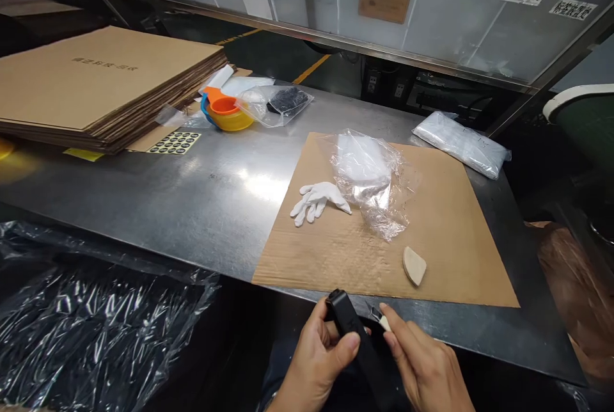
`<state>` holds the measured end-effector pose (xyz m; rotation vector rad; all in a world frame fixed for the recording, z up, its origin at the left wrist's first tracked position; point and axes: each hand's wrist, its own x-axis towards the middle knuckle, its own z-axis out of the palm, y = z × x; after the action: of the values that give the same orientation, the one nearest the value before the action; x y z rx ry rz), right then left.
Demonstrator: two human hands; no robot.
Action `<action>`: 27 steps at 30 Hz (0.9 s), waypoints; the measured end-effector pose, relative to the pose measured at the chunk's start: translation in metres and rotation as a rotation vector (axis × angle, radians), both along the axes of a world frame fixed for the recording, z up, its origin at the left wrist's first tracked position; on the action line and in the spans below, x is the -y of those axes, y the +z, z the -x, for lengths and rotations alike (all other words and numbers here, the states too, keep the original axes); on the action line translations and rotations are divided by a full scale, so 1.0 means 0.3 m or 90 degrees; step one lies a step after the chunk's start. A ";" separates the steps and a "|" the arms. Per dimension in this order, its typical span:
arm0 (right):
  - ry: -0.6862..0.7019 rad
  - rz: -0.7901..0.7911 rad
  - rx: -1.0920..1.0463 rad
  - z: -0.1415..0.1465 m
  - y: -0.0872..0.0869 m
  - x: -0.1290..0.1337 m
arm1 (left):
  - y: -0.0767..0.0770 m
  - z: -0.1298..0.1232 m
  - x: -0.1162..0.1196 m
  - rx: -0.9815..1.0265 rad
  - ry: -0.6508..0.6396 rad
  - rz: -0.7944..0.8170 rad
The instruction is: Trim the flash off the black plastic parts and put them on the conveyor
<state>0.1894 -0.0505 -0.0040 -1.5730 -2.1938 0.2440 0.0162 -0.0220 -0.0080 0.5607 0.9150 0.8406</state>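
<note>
My left hand (pixel 319 357) is wrapped round a long black part (pixel 357 338), its thumb lying along the side, just off the table's front edge. In my right hand (pixel 422 361) is a small knife (pixel 382 319) with a pale handle, its blade pointing at the black part. Whether the blade touches the part I cannot tell. Beyond my hands, a tan wedge-shaped piece (pixel 414 266) lies on a cardboard sheet (pixel 460 239). A white glove (pixel 320 201) and a clear plastic bag (pixel 367 169) with white material rest farther back on the sheet.
Stacked flat cardboard (pixel 110 79) stands at the left of the metal table (pixel 201 207). Behind are orange and yellow cups (pixel 230 114), a bag with black contents (pixel 288 102) and a round-sticker sheet (pixel 176 142). A white package (pixel 460 143) lies back right; black plastic (pixel 96 316) front left.
</note>
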 end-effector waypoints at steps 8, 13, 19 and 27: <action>0.055 0.056 -0.016 0.003 0.030 0.022 | -0.007 -0.012 0.007 0.065 0.007 -0.027; 0.058 0.048 0.004 0.010 0.030 0.015 | -0.003 -0.011 0.007 0.061 0.000 -0.032; 0.057 0.047 0.008 0.014 0.034 0.013 | 0.011 -0.011 0.003 0.068 -0.005 -0.021; 0.058 0.025 0.023 0.016 0.028 0.014 | 0.008 -0.013 0.004 0.082 -0.005 -0.021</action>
<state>0.1846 -0.0545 0.0045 -1.5112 -2.3040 0.2909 0.0201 -0.0232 -0.0056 0.5318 0.7821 0.8759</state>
